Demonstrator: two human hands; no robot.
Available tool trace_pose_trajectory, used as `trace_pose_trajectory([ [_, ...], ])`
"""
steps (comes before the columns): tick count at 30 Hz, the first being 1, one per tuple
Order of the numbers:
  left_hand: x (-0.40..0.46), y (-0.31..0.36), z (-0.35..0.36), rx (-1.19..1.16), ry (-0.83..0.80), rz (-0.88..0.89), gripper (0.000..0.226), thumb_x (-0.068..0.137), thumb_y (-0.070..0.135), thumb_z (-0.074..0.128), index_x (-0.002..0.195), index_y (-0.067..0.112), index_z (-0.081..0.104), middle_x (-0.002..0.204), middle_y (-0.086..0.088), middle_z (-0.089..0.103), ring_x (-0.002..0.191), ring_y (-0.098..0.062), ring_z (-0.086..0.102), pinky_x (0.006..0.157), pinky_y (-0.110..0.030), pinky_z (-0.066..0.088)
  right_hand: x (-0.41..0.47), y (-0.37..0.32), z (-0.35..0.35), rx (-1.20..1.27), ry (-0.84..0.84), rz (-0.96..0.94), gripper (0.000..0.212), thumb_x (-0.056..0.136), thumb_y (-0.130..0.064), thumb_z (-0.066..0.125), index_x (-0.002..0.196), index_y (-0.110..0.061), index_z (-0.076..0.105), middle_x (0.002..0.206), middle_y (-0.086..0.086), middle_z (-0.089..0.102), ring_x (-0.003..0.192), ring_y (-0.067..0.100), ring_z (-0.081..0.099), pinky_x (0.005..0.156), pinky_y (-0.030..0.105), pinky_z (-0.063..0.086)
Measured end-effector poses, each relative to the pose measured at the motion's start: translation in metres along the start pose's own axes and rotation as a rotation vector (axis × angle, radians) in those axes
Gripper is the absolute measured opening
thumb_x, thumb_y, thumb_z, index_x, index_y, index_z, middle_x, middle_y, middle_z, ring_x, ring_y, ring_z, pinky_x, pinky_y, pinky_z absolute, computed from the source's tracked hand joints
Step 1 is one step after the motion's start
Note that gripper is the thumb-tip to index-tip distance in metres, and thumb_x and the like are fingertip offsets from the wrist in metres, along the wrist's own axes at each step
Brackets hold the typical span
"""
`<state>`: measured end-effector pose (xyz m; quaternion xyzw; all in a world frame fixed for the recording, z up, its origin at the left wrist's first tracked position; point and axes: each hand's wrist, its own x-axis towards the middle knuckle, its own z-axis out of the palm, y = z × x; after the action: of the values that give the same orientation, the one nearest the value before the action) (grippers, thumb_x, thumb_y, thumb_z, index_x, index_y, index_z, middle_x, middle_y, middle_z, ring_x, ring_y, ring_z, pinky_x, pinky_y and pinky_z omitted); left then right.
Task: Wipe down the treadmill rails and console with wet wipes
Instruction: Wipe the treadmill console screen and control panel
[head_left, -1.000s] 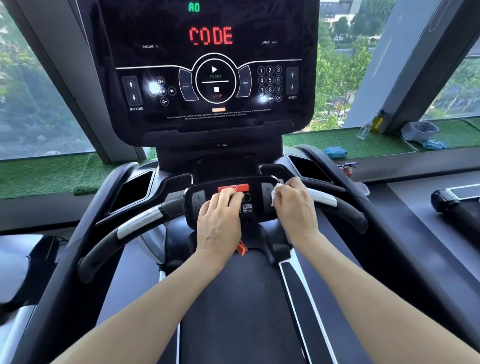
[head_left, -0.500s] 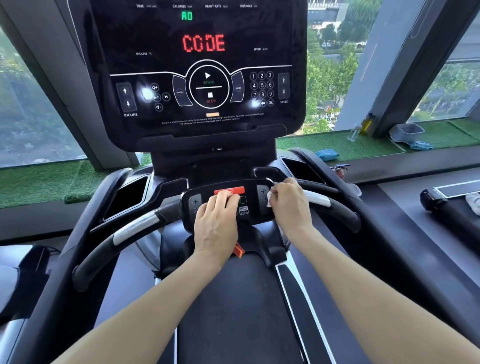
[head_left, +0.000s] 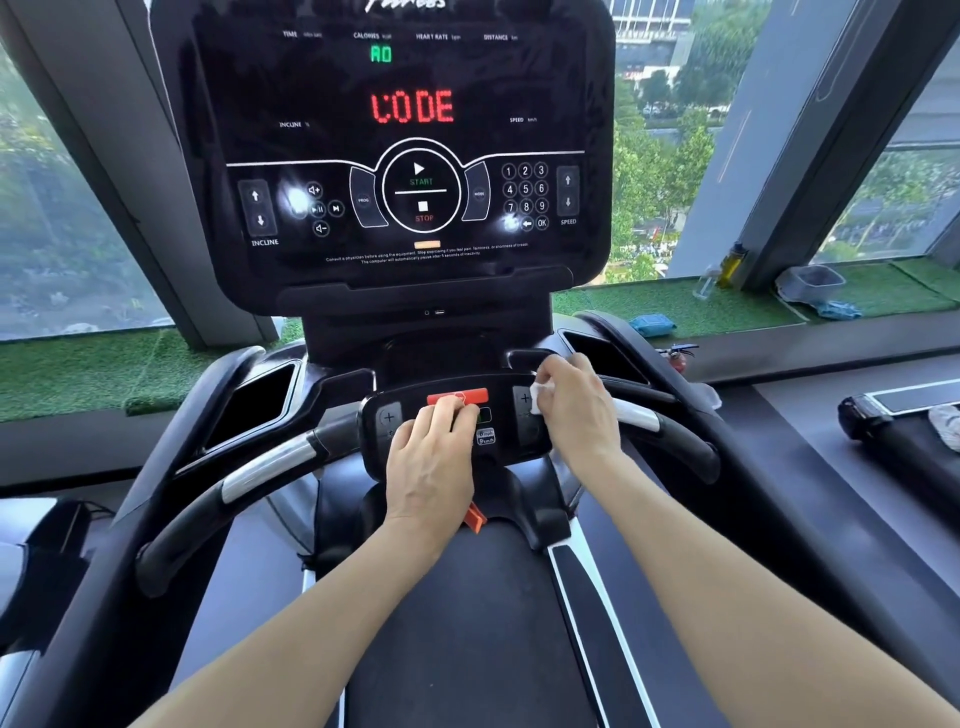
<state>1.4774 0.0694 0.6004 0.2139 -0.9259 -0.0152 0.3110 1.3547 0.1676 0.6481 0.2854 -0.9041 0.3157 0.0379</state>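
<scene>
Item: wet wipe (head_left: 542, 391), white, bunched; we pinch it in the right hand (head_left: 576, 410), fingers curled round it, pressed at the upper right corner of the small control panel (head_left: 457, 431) between the 2 handlebars. Change noted: over the last second the right hand has crept slightly up and right along the panel's edge, uncovering the + key (head_left: 524, 399); the left hand (head_left: 434, 457) has kept its place, fingers bent over the panel just below the red stop bar (head_left: 457, 397), bracing and holding nothing. We judge the panel's right end nearly done, with the rails and big console (head_left: 415, 156) still to come. Orientation: the panel's long axis runs left to right across our view, its face tilted up toward us; the wipe is a wad with no clear axis. The right rail (head_left: 644, 418) leads off from beside the wipe, out and down to the right; the left rail (head_left: 249, 475) mirrors it. The console stands upright behind, facing us, display reading CODE.
</scene>
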Motion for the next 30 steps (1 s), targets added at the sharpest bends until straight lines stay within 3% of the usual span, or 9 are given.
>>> trace_pose_trajectory([
  [8,-0.001,0.002,0.001,0.002,0.014,0.007,0.044,0.065,-0.002,0.076,0.105,0.014,0.067,0.103,0.0,0.064,0.088,-0.02,0.061,0.074,-0.031,0.049,-0.025,0.016,0.009,0.07,0.007,0.061,0.012,0.091,-0.006,0.047,0.092,-0.008,0.058,0.096,0.006,0.057,0.088,0.025,0.051,0.07,0.032,0.033],
  [15,-0.001,0.002,0.0,-0.001,0.012,0.006,0.042,0.067,-0.001,0.075,0.105,0.014,0.067,0.104,0.001,0.064,0.089,-0.02,0.061,0.075,-0.031,0.049,-0.052,0.02,0.017,0.129,-0.011,0.138,0.016,0.092,-0.004,0.045,0.095,-0.007,0.061,0.098,0.006,0.054,0.084,0.025,0.05,0.072,0.032,0.038],
  [21,-0.001,0.002,-0.001,0.015,0.012,0.026,0.042,0.067,-0.001,0.076,0.104,0.015,0.068,0.103,0.001,0.064,0.089,-0.019,0.061,0.075,-0.03,0.048,-0.05,0.02,0.003,0.06,-0.136,0.179,0.017,0.089,-0.004,0.048,0.091,-0.011,0.064,0.095,0.004,0.062,0.094,0.024,0.055,0.077,0.03,0.043],
  [26,0.0,0.003,-0.003,0.027,0.013,0.035,0.044,0.063,-0.002,0.077,0.102,0.015,0.069,0.101,0.002,0.065,0.086,-0.019,0.061,0.073,-0.03,0.048,-0.022,0.011,-0.004,0.097,0.078,0.141,0.017,0.092,-0.006,0.048,0.1,-0.011,0.062,0.098,0.006,0.064,0.094,0.026,0.057,0.075,0.033,0.041],
  [30,-0.001,0.002,-0.003,0.019,0.017,0.035,0.042,0.064,-0.001,0.077,0.102,0.015,0.069,0.101,0.002,0.065,0.087,-0.018,0.062,0.074,-0.031,0.049,-0.016,0.006,0.009,0.042,0.094,0.072,0.017,0.089,-0.001,0.049,0.095,-0.008,0.062,0.094,0.007,0.062,0.089,0.026,0.055,0.067,0.031,0.033],
])
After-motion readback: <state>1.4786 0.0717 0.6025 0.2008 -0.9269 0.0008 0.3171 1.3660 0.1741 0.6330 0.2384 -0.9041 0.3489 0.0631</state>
